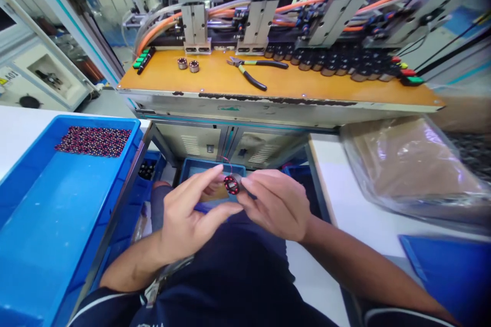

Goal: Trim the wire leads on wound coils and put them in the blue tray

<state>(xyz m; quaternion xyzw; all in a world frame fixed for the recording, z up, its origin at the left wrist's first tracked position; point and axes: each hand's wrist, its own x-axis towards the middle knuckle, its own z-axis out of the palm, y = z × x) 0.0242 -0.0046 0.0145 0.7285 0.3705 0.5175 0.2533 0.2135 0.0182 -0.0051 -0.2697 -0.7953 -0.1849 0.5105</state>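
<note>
A small wound motor stator [231, 184] with reddish copper coils sits in front of my body, its open face turned to the left. My right hand [274, 202] pinches it by the side between thumb and fingers. A thin loose wire [229, 161] rises from its top. My left hand [197, 214] is just left of the stator, thumb and fingers apart; its fingertips are close to the coils, and I cannot tell if they touch. Beneath the hands, a blue bin [187, 166] is partly hidden.
On the orange ledge [161, 79] lie cutting pliers [245, 69], two stators [187, 65], marker pens [143, 61] and several dark cylindrical parts [330, 64]. Machine heads stand above it. A blue tray [49, 204] with rows of stators is at left; a plastic-wrapped package [406, 158] lies right.
</note>
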